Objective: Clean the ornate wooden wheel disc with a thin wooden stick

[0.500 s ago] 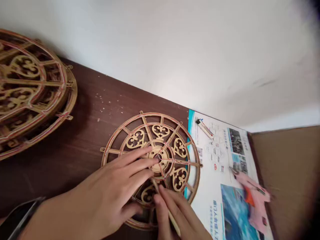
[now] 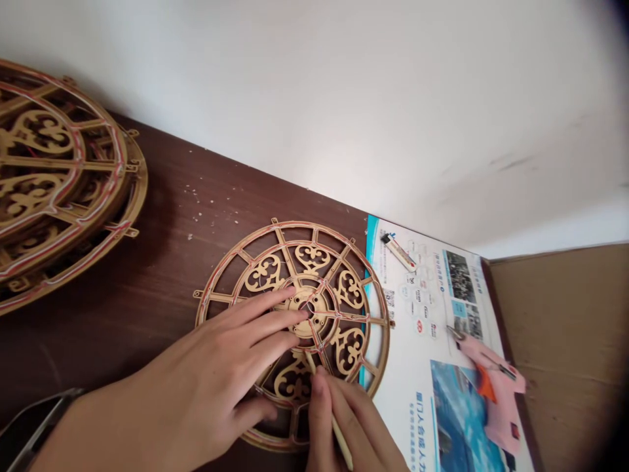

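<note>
A round gold openwork frame (image 2: 377, 367) with scroll ornaments and thin red and white wires along its ribs lies partly on the table and partly on a printed sheet. My left hand (image 2: 230, 370) rests flat across its left side, fingers spread, fingertips at the central hub (image 2: 322, 303). Below the hub my right hand (image 2: 351, 426) pinches a thin pale wooden stick (image 2: 339, 436). The stick's tip touches or nearly touches the frame just under the hub, close to my left fingertips. My left hand covers part of the rim and ornaments.
Similar gold frames (image 2: 128, 196) are stacked at the left. On the printed sheet (image 2: 393, 393) lie a small cutter-like tool (image 2: 400, 252) and a pink glue gun (image 2: 498, 393). White crumbs (image 2: 199, 200) dot the dark table (image 2: 162, 262). A white wall stands behind, cardboard (image 2: 565, 328) at right.
The stick's tip has shifted slightly right along the frame below the hub, with my right hand. My left hand stays on the frame. The whole view has shifted a little.
</note>
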A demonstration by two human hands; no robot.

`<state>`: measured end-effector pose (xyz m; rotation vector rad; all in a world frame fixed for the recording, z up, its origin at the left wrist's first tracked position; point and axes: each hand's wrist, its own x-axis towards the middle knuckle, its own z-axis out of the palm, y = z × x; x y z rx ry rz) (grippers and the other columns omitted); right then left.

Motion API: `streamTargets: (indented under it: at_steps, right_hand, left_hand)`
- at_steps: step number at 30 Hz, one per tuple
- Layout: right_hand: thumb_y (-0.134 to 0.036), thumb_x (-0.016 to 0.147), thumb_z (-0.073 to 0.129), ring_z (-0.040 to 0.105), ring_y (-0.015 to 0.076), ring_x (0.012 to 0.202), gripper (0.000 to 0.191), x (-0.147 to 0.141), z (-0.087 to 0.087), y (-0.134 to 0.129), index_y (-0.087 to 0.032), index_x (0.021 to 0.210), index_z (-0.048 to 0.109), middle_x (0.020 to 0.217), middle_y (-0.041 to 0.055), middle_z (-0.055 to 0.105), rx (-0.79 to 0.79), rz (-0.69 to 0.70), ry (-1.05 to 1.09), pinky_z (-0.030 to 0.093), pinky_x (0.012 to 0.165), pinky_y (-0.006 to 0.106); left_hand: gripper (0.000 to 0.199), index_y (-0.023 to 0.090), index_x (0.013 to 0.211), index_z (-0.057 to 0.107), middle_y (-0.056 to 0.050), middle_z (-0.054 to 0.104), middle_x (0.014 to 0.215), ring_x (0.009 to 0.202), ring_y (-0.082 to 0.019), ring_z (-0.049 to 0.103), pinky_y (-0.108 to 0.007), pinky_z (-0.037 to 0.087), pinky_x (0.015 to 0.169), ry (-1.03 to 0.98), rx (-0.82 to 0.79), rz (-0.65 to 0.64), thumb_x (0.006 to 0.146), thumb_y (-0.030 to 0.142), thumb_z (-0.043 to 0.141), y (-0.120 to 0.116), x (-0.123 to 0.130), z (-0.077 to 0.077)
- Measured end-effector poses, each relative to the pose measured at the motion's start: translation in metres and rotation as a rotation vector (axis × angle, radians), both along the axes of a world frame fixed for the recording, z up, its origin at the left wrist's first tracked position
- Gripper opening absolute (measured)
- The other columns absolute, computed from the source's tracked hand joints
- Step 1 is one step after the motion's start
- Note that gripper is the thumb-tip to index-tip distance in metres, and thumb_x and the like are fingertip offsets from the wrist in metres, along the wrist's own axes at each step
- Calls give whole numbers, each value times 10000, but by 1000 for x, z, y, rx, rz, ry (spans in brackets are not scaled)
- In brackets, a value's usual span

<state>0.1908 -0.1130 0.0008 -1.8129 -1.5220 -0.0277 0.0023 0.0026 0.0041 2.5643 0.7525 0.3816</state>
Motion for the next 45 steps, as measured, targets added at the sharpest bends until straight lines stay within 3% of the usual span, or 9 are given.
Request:
streamTargets:
  at_steps: [5,12,20,30,37,45]
  right_hand:
    - [-178,1060,722,806,142,691,137,1,4,3,-227,1072,849,906,13,841,-1,-6,-8,687,727,216]
    - [-251,1071,737,807,124,667,178,-1,7,6,-246,958,875,855,-5,835,10,-113,49,658,698,172]
    - [-246,1014,813,799,130,665,119,1,7,7,-235,943,907,842,11,834,27,-160,201,643,669,193]
    - [-185,982,838,799,134,698,110,4,1,5,-233,1041,917,890,22,847,66,-130,302,633,623,205]
    - [-105,947,839,837,171,708,174,15,-1,6,-217,1061,908,914,31,868,88,-17,248,694,662,229]
    - [-132,949,854,827,155,686,89,13,3,13,-208,981,890,871,16,855,94,-44,212,687,669,206]
  left_hand:
    - [863,305,1647,510,45,397,1812,1728,-219,294,-444,478,1363,-15,-11,-1,840,165,781,0,-1,-1]
    - [784,403,1602,575,116,271,1852,1759,-233,188,-510,553,1302,44,48,-62,870,178,742,2,-1,1]
    - [867,365,1713,468,130,160,1877,1759,-244,168,-498,591,1259,103,119,-53,894,234,720,2,-1,0]
    - [858,313,1755,397,74,194,1882,1750,-273,197,-507,576,1275,103,123,-35,945,222,669,-3,2,3]
    - [852,304,1728,435,15,293,1860,1738,-296,249,-518,531,1318,45,40,-29,923,149,668,-3,3,6]
    - [707,289,1686,504,38,210,1883,1739,-348,213,-583,546,1283,58,126,-62,1004,303,686,-1,3,1]
